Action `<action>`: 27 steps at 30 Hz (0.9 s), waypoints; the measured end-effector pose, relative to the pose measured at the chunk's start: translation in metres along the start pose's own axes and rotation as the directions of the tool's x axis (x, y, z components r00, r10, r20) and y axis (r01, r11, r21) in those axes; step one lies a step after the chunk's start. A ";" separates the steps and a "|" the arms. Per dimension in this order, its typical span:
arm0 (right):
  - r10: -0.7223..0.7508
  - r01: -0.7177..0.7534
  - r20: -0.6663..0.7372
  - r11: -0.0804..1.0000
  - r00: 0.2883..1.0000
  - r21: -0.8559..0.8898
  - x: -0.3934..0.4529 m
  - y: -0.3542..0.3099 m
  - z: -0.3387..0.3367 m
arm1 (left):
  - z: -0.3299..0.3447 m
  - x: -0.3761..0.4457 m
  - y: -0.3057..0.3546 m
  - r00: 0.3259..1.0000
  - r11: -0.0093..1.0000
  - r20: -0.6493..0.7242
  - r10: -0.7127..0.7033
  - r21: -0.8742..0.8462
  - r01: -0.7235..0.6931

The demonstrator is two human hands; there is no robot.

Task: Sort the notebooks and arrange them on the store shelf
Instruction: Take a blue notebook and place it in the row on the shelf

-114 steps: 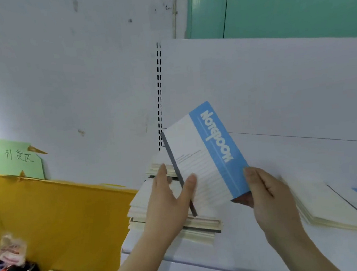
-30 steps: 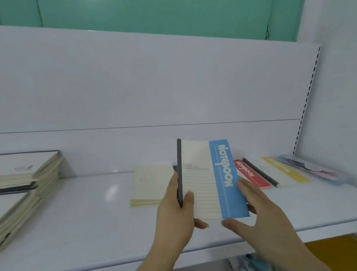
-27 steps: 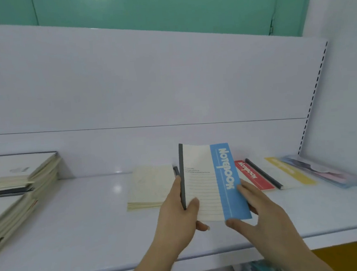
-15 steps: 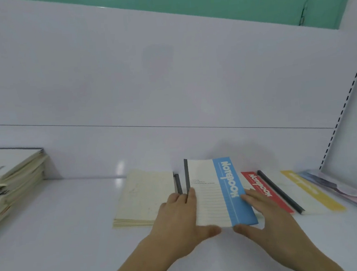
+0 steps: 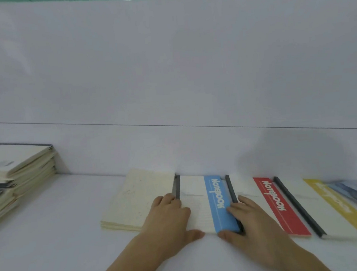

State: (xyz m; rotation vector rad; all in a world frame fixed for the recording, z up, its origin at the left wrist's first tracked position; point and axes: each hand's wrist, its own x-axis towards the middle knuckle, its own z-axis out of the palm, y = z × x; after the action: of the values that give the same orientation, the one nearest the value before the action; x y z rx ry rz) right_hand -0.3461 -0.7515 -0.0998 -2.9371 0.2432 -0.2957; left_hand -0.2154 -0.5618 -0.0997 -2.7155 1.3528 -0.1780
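Note:
A blue-striped notebook [image 5: 201,195] lies flat on the white shelf [image 5: 53,241], between a cream notebook stack [image 5: 135,200] and a red-striped notebook [image 5: 272,200]. My left hand [image 5: 169,219] rests on its left part, fingers at the dark spine and thumb along its front edge. My right hand [image 5: 252,221] lies against its right edge, fingers straight on the seam with the red notebook and thumb at the front corner. A yellow-striped notebook [image 5: 328,204] lies further right.
A tall pile of cream notebooks [image 5: 15,167] sits at the shelf's far left. A pale bluish notebook [image 5: 353,192] lies at the far right by the slotted upright. The white back panel [image 5: 168,72] stands close behind the row.
Both hands have lowered the blue-striped notebook from upright in the air to flat on the shelf, in the gap between the cream stack and the red notebook. My view has dropped closer to the shelf.

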 end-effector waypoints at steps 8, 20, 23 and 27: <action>-0.128 0.126 -0.025 0.990 0.992 -0.068 0.007 0.015 0.008 | 0.002 0.011 -0.014 0.999 0.999 0.031 0.043 0.008 -0.043; -0.101 0.099 -0.011 0.988 0.995 -0.122 0.006 0.014 0.010 | 0.024 0.010 -0.024 0.967 0.993 -0.225 0.120 0.038 -0.114; -0.071 0.077 0.060 0.993 0.996 -0.088 0.003 0.012 0.007 | 0.022 0.005 -0.021 0.973 0.994 -0.220 0.073 -0.059 -0.088; -0.056 0.060 0.064 0.996 0.996 -0.062 -0.001 0.004 -0.001 | 0.018 -0.006 -0.010 0.953 0.993 -0.301 0.020 -0.104 -0.053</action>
State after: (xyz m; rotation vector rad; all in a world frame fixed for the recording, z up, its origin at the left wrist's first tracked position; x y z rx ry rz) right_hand -0.3476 -0.7558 -0.0995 -3.0149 0.1616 -0.2083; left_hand -0.2084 -0.5502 -0.1164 -2.8402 1.5287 -0.5489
